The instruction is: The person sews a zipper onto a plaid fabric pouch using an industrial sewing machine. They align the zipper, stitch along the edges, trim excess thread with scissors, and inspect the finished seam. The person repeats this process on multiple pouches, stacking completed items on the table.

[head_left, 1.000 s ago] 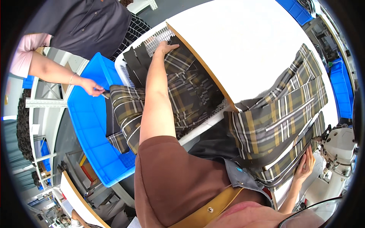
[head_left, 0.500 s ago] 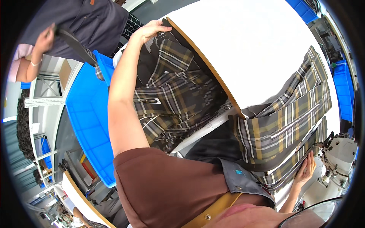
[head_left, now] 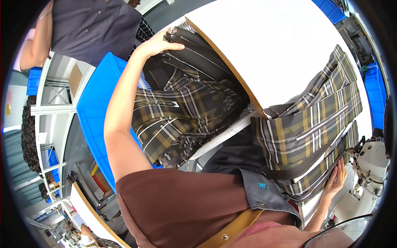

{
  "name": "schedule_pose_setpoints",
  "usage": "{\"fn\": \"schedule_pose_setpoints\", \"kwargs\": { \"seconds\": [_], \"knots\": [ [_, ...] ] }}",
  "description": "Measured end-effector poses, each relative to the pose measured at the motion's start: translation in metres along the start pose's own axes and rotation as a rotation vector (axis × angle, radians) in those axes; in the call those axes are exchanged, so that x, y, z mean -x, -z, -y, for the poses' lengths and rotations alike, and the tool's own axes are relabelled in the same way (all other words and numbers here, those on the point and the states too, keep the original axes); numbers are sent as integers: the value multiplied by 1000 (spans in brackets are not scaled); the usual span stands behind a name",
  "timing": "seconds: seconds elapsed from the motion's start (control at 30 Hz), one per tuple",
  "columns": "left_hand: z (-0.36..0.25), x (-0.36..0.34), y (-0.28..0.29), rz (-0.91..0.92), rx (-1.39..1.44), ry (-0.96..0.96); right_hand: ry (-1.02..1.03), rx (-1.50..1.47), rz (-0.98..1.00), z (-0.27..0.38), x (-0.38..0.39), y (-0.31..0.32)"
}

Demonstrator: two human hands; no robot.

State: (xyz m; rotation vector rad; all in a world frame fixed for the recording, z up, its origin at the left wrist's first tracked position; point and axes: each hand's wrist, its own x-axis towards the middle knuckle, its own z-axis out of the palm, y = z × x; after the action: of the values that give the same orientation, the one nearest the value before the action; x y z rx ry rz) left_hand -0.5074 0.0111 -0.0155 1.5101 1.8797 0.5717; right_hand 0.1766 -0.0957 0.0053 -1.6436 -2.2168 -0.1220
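My left hand (head_left: 159,46) is stretched out to the far left, its thumb and fingers closed on the dark edge of a plaid fabric piece (head_left: 194,45). This edge belongs to a rumpled pile of plaid garment pieces (head_left: 186,99) beside the table's wooden edge. At the lower right, my right hand (head_left: 337,182) rests at the border of a plaid garment panel (head_left: 306,132) with a zipper, its fingers stretched out next to the sewing machine (head_left: 370,165). The panel spreads over the white table and down toward my lap.
The white tabletop (head_left: 264,49) has a brown edge. A large blue bin (head_left: 95,111) stands left of my forearm. Another person in a dark apron (head_left: 95,29) is at the upper left, near a white metal shelf (head_left: 53,110). More blue bins (head_left: 374,95) line the right side.
My left hand has moved slightly down, and the dark piece in it now lies turned over the pile. The co-worker's dark strip and hand have left view. My right hand stays nearly in place.
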Motion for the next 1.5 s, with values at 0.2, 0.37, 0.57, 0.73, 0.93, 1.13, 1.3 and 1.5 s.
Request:
{"fn": "schedule_pose_setpoints", "kwargs": {
  "seconds": [0.2, 0.37, 0.57, 0.73, 0.93, 1.13, 1.3, 1.5],
  "knots": [
    [-17, 49, -4, 150, -31, -145, -24, 19, 11, -1, 2, -1],
    [-35, 34, 14, 437, -33, 72, 23, -14, -30, -13, 7, -3],
    [-60, 5, 17, 640, -296, 218, -6, -55, -40, -13, 7, -6],
    [-78, -10, 4, 783, -517, 235, 13, -96, -57, -6, 2, -5],
    [-84, -44, -61, 908, -930, 71, -11, -84, -36, 0, 3, 2],
    [16, -102, -114, 621, -682, -477, 44, -72, -76, 1, -8, -6],
    [-66, -77, -107, 843, -719, -382, -48, -52, -80, 13, -4, 5],
    [-58, -67, -117, 742, -943, -389, -30, -43, -103, 17, -10, 9]
  ]
}}
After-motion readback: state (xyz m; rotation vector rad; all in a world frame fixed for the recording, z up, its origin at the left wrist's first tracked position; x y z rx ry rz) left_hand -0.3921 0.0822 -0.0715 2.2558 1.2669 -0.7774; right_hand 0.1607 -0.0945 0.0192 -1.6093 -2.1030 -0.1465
